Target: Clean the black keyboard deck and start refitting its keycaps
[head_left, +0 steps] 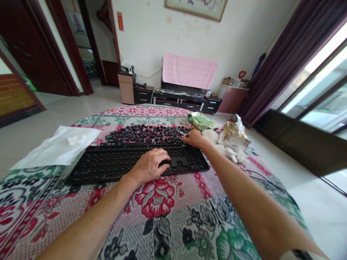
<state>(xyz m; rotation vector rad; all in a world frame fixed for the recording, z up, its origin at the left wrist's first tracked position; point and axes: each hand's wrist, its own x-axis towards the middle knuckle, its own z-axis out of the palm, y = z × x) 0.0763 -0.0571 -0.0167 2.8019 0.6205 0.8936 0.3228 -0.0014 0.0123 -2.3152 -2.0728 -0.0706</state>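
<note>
A black keyboard (pixel 114 164) with its keycaps off lies across the tablecloth, bare switch posts showing. My left hand (pixel 151 164) rests on its middle, fingers bent and thumb apart from the index finger, with dark keyboard showing in the gap. At the keyboard's far edge is my right hand (pixel 193 138), its fingers pinched together. A thin, pale, shiny thing pokes out by the fingertips, too small to name. Just behind the keyboard spreads a heap of loose black keycaps (pixel 148 133), close to the right fingertips.
A white sheet (pixel 54 146) with a crumpled tissue (pixel 76 139) lies at left. On the right are a green cloth bag (pixel 203 121), a gold tissue pack (pixel 234 135) and crumpled tissues (pixel 237 155). A black cable (pixel 273 184) runs along the table's right side.
</note>
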